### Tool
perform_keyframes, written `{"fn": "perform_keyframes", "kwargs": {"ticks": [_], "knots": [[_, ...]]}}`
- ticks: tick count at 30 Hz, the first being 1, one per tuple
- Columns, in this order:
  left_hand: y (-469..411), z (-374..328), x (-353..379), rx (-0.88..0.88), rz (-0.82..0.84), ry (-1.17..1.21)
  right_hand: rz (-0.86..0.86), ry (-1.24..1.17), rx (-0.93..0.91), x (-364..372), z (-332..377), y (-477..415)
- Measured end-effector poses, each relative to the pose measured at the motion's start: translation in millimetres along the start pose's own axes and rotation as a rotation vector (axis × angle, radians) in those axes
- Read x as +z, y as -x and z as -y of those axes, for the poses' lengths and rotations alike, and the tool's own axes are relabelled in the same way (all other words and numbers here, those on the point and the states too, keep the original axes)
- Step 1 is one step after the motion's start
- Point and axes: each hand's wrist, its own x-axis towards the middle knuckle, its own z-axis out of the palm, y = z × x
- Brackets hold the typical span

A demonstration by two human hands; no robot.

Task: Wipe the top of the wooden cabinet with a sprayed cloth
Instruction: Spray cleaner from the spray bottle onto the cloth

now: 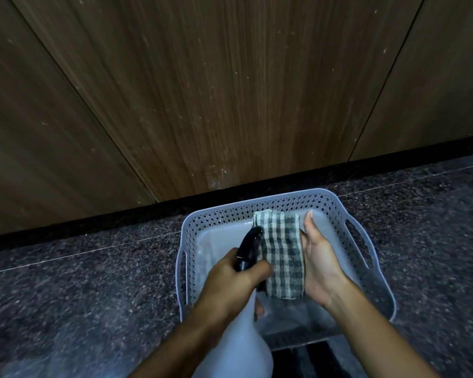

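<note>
dark speckled stone floor (79, 282) fills the lower field; brown wood-grain cabinet panels (202, 91) rise behind it, w/ a black plinth strip (93, 222) at their foot. centre: pale grey perforated plastic basket (347, 214) w/ cut-out side handles, resting on the floor just in front of the plinth. left hand (235, 285) is wrapped tight round the neck of a translucent white spray bottle (241, 345), fingers closed at the black trigger head (250, 246); nozzle points at, and appears to touch, the cloth. right hand (320, 263) is held palm-up & mostly flat above the basket, fingers under a folded grey-and-cream checked cloth (283, 255), thumb extended along the cloth's right edge, so cloth is supported rather than pinched. cloth lies btwn the two hands, over the basket interior, clear of the cabinet. cabinet top is out of frame. both forearms enter from the bottom edge.
</note>
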Motion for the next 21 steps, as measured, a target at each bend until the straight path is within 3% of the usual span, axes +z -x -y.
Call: {"fn": "perform_keyframes", "kwargs": {"ticks": [5, 10, 16, 21], "knots": [[-4.4, 1.9, -2.1, 0.009, -0.103, -0.073, 0.001, 0.022, 0.014, 1.0, 0.0, 0.0], [-1.1, -4.6, 1.3, -0.031, -0.056, 0.064, 0.019, 0.042, 0.025, 3.1, 0.3, 1.5], [-0.8, -3.7, 9.9, 0.046, -0.079, -0.026, 0.048, 0.037, 0.044, 3.0, 0.3, 1.5], [2.2, -7.8, 15.3, -0.005, -0.062, 0.076, 0.069, 0.039, 0.033, 4.2, 1.7, 0.6]]}}
